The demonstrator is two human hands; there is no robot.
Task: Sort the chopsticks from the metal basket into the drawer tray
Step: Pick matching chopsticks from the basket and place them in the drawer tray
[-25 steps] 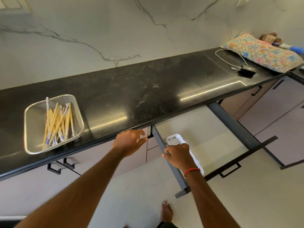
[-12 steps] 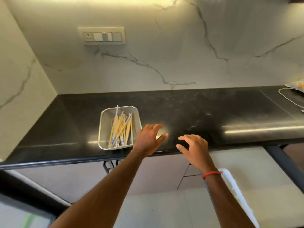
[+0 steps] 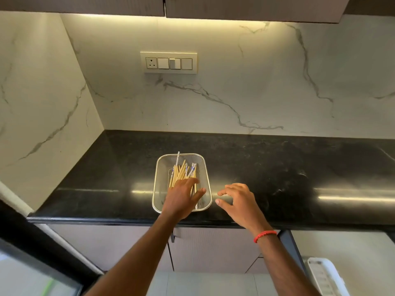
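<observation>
A metal mesh basket (image 3: 162,167) stands on the black counter near its front edge. Inside it lie several wooden chopsticks (image 3: 180,171), some with blue-and-white ends. My left hand (image 3: 181,197) reaches over the near half of the basket with fingers spread on top of the chopsticks; no grip shows. My right hand (image 3: 237,199) hovers over the counter just right of the basket, fingers loosely curved and holding nothing. The white drawer tray (image 3: 327,276) shows at the bottom right, in the pulled-out drawer.
The black counter (image 3: 299,167) runs right and ends at a marble wall on the left. A switch plate (image 3: 168,63) sits on the backsplash. Wall cabinets hang overhead. The drawer's dark side rail (image 3: 288,242) juts out below the counter edge.
The view swung left from the drawer to the basket. Both hands rose from the drawer area to the counter; my left hand moved into the basket onto the chopsticks.
</observation>
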